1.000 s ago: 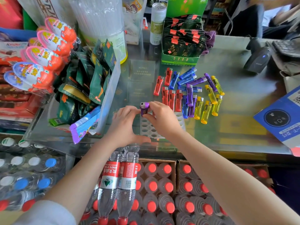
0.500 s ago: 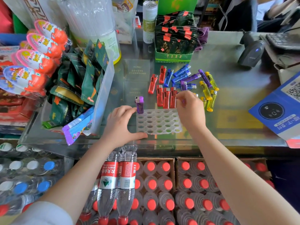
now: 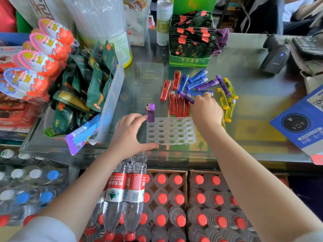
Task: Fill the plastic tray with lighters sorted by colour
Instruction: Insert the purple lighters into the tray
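Note:
A clear plastic tray [image 3: 172, 131] with rows of round holes lies on the glass counter. One purple lighter [image 3: 150, 112] stands upright in its far left corner hole. My left hand [image 3: 130, 135] holds the tray's left edge, thumb along the near side. My right hand [image 3: 206, 109] is just beyond the tray's far right corner and pinches a second purple lighter [image 3: 186, 97], which lies across the red ones. Behind the tray are loose red lighters [image 3: 176, 103], blue lighters [image 3: 195, 80], purple lighters [image 3: 208, 85] and yellow lighters [image 3: 227, 100].
A clear bin of green snack packets [image 3: 90, 88] stands left of the tray. A green box of tea sachets [image 3: 190, 46] and a can [image 3: 163, 21] sit behind the lighters. A barcode scanner [image 3: 274, 56] and a blue payment card [image 3: 300, 123] are to the right. Bottled water [image 3: 162, 203] fills crates below.
My right hand let go of the purple lighter standing in the tray, moved right and back to the pile, and took hold of another purple lighter. My left hand stayed on the tray.

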Demonstrator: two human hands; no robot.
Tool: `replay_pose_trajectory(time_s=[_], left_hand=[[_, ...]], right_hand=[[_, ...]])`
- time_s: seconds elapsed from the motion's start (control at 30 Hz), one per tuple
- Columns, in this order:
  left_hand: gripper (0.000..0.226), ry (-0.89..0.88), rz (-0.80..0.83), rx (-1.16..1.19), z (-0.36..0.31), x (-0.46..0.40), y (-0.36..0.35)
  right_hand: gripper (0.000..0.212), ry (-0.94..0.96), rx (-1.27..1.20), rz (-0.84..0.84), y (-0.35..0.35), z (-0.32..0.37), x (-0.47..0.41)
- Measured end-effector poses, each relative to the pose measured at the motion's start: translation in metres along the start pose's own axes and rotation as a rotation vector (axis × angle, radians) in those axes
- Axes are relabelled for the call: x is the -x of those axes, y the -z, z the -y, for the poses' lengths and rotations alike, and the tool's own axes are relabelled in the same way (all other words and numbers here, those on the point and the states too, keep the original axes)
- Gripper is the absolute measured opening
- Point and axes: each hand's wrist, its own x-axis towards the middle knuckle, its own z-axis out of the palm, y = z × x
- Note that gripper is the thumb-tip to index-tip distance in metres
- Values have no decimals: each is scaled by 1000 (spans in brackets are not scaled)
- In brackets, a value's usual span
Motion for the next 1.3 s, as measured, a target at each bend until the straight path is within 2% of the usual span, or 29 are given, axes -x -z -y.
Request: replay_pose_trajectory(time_s=[0.13,0.17,0.23,0.33,0.5,0.63,0.77,0.9,1.13,1.3], left_hand=[[99,-12,-10,7,1,0,0],[99,-17,-11,7,1,0,0],[99,-25,-10,6,1,0,-1],[104,-47,-14,8,3,0,-2],[98,-75,-9,32,4,1,1],[90,-110,-6,45,5,3,1],[87,-157,0,110,7,3,1],[85,-170,-2,137,7,3,1],[82,-178,-8,151,6,4,2],[82,-181,-10,169,6,5,2]], right_hand=[[18,90,-10,-53,5,-12,0],[19,114,-56,-81,7,-14,2],[16,147,-300,-113,11,-13,12],[13,144,-700,-48,16,0,35],[13,282,-859,37,5,24,61],[11,221,-941,83,-8,41,66],[5,149,-926,97,-13,50,66],[7,173,-864,71,-12,52,66],[14,304,-716,27,-12,51,68],[17,452,-470,36,-7,53,71]])
